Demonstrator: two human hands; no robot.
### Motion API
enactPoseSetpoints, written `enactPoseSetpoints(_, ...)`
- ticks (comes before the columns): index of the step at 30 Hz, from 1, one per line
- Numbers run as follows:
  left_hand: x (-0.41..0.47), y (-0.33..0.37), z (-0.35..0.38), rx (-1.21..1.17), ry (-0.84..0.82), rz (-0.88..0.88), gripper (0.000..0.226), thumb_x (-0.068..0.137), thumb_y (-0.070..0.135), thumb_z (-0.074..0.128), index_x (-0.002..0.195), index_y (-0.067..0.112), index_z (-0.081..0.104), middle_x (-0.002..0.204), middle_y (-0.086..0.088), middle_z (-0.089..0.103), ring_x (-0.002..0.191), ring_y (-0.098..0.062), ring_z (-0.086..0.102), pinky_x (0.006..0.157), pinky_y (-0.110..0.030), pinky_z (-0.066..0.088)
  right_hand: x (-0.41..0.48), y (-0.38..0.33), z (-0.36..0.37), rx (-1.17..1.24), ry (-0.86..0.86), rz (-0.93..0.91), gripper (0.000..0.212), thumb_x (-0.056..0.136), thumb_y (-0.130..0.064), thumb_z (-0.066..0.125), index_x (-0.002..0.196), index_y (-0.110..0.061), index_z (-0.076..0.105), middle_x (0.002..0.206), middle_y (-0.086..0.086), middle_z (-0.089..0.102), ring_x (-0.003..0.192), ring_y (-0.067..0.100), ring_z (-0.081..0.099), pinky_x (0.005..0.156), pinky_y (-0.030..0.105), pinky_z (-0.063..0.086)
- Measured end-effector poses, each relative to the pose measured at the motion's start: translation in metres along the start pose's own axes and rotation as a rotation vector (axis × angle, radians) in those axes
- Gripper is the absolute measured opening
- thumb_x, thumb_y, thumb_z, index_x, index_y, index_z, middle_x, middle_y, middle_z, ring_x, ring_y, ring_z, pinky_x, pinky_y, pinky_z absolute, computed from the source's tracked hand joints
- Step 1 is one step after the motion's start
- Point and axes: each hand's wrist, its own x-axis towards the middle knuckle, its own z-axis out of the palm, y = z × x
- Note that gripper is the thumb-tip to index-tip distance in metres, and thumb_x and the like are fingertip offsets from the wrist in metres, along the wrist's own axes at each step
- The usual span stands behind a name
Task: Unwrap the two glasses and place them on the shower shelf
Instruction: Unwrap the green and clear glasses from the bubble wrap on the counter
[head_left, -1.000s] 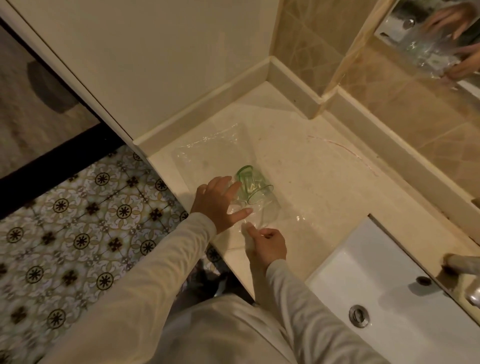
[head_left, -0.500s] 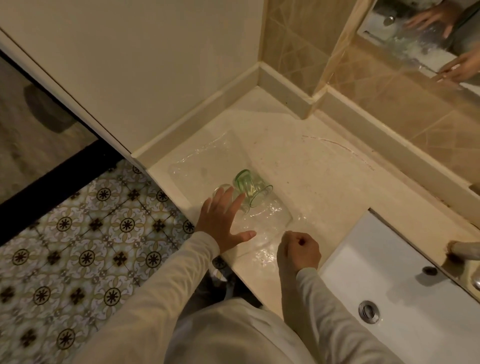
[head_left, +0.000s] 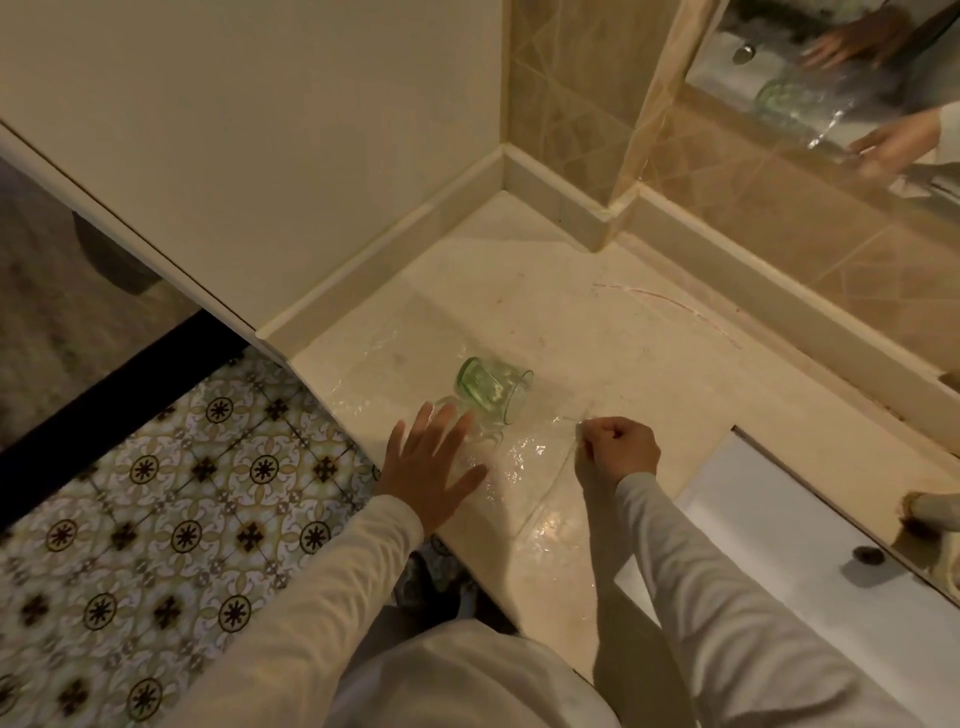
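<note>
A green glass (head_left: 492, 388) lies on its side on the beige counter (head_left: 613, 358), mouth toward the right. A clear glass (head_left: 480, 434) lies just in front of it, partly under my left hand (head_left: 434, 465), which rests flat with fingers spread on it. Transparent plastic wrap (head_left: 524, 457) spreads over the counter around both glasses. My right hand (head_left: 615, 449) is closed in a fist, pinching an edge of the wrap to the right of the glasses. No shower shelf is in view.
A white sink (head_left: 810, 587) is sunk into the counter at the right, with a tap (head_left: 930, 512) at its far side. A mirror (head_left: 841, 78) above the tiled wall reflects my hands. Patterned floor tiles (head_left: 156, 519) lie to the left below the counter edge.
My right hand has pulled the wrap edge away to the right, spreading the plastic flat. My left hand has stayed on the clear glass. The green glass has rolled slightly.
</note>
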Motion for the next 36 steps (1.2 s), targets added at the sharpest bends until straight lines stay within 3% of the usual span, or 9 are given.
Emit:
enactPoseSetpoints(5, -0.007, 0.008, 0.002, 0.014, 0.012, -0.029, 0.072, 0.093, 0.071, 0.006, 0.153, 0.033, 0.010, 0.163, -0.007, 0.028, 0.150, -0.023, 0.013, 0.117, -0.058, 0.021, 0.002, -0.010, -0.001, 0.137, 0.116, -0.058, 0.023, 0.098, -0.034, 0.058, 0.096, -0.014, 0.068, 0.091, 0.002, 0.068, 0.091, 0.024, 0.063, 0.067, 0.017, 0.040)
enactPoseSetpoints(8, -0.007, 0.010, 0.002, 0.031, -0.003, -0.040, 0.072, 0.095, 0.069, 0.005, 0.154, 0.028, 0.015, 0.162, -0.009, 0.030, 0.146, -0.021, 0.012, 0.114, -0.059, 0.026, -0.016, -0.002, 0.010, 0.169, 0.040, -0.095, 0.051, 0.096, -0.062, 0.050, 0.091, -0.016, 0.070, 0.088, 0.000, 0.074, 0.087, 0.021, 0.067, 0.081, 0.030, 0.045)
enactPoseSetpoints(15, -0.006, 0.015, -0.002, 0.040, -0.047, -0.038, 0.072, 0.096, 0.066, 0.010, 0.152, 0.023, 0.025, 0.159, -0.010, 0.035, 0.145, -0.023, 0.019, 0.109, -0.060, 0.033, -0.049, 0.014, 0.044, 0.315, -0.195, -0.015, 0.097, 0.065, -0.070, 0.077, 0.143, -0.025, 0.042, 0.106, 0.001, 0.075, 0.102, 0.023, 0.072, 0.098, 0.042, 0.054)
enactPoseSetpoints(21, -0.001, 0.010, -0.008, 0.101, -0.094, -0.012, 0.073, 0.096, 0.065, 0.020, 0.148, 0.018, 0.041, 0.155, -0.012, 0.042, 0.140, -0.030, 0.041, 0.100, -0.057, 0.046, -0.034, 0.001, 0.045, 0.373, -0.169, 0.077, 0.076, 0.045, -0.070, 0.087, 0.103, -0.040, 0.048, 0.103, 0.006, 0.076, 0.096, 0.027, 0.074, 0.090, 0.048, 0.059)
enactPoseSetpoints(27, -0.001, 0.004, -0.015, 0.082, -0.107, 0.062, 0.071, 0.096, 0.063, 0.025, 0.147, 0.017, 0.045, 0.155, -0.013, 0.043, 0.140, -0.032, 0.045, 0.103, -0.058, 0.044, -0.048, -0.014, 0.034, 0.370, -0.232, 0.090, 0.051, 0.094, -0.059, 0.053, 0.065, -0.020, 0.067, 0.068, 0.008, 0.070, 0.065, 0.026, 0.065, 0.077, 0.047, 0.062)
enactPoseSetpoints(29, 0.002, -0.001, -0.016, 0.090, -0.126, 0.094, 0.071, 0.097, 0.063, 0.024, 0.148, 0.019, 0.044, 0.156, -0.011, 0.042, 0.140, -0.031, 0.044, 0.103, -0.057, 0.045, -0.037, -0.019, 0.030, 0.495, -0.227, 0.106, 0.037, 0.101, -0.045, 0.047, 0.081, -0.019, 0.064, 0.070, 0.003, 0.060, 0.063, 0.021, 0.055, 0.060, 0.035, 0.055)
enactPoseSetpoints(31, 0.005, -0.007, -0.017, 0.088, -0.146, 0.122, 0.069, 0.096, 0.062, 0.025, 0.149, 0.020, 0.044, 0.157, -0.009, 0.040, 0.142, -0.028, 0.043, 0.105, -0.056, 0.043, -0.013, -0.010, 0.026, 0.445, -0.117, 0.021, 0.015, 0.093, -0.040, 0.051, 0.094, -0.030, 0.062, 0.084, 0.001, 0.061, 0.077, 0.021, 0.056, 0.071, 0.036, 0.055)
enactPoseSetpoints(34, 0.010, -0.017, -0.023, 0.071, -0.166, 0.165, 0.067, 0.095, 0.060, 0.030, 0.145, 0.019, 0.048, 0.153, -0.008, 0.046, 0.139, -0.029, 0.047, 0.104, -0.058, 0.044, 0.018, 0.004, 0.020, 0.245, 0.008, 0.021, 0.039, 0.088, -0.034, 0.067, 0.126, -0.032, 0.062, 0.123, 0.001, 0.066, 0.112, 0.023, 0.061, 0.108, 0.037, 0.045)
enactPoseSetpoints(36, 0.014, -0.021, -0.027, 0.056, -0.163, 0.209, 0.065, 0.091, 0.056, 0.040, 0.141, 0.016, 0.054, 0.148, -0.010, 0.052, 0.134, -0.031, 0.052, 0.100, -0.058, 0.047, 0.012, -0.011, 0.013, 0.105, 0.039, 0.026, 0.059, 0.086, -0.023, 0.077, 0.140, -0.014, 0.055, 0.130, 0.004, 0.062, 0.125, 0.025, 0.058, 0.109, 0.028, 0.039)
